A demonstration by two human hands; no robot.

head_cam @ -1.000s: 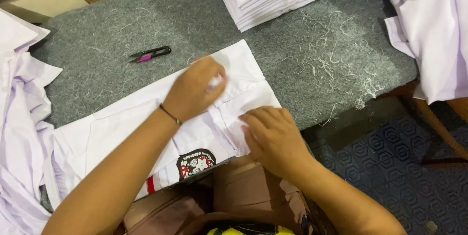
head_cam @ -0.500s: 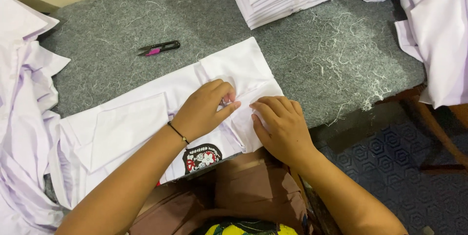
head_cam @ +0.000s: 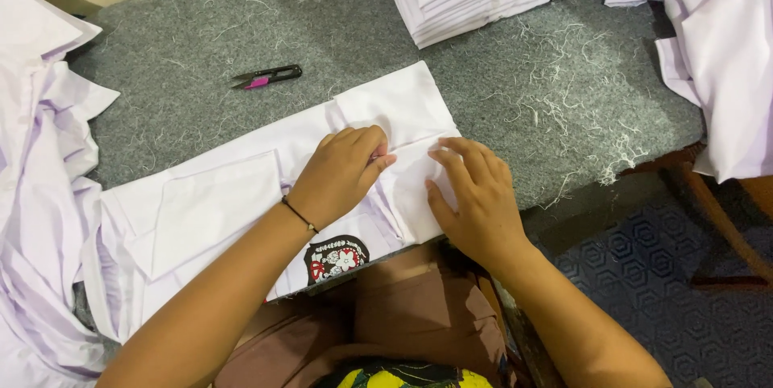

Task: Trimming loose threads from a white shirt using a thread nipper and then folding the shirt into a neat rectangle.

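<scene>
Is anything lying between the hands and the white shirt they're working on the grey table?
Nothing visible: the left hand and right hand both press directly on the white shirt. The thread snips lie apart, farther up the table.

Bare arms, thin black wristband (head_cam: 299, 213), brown trousers (head_cam: 403, 315).
</scene>
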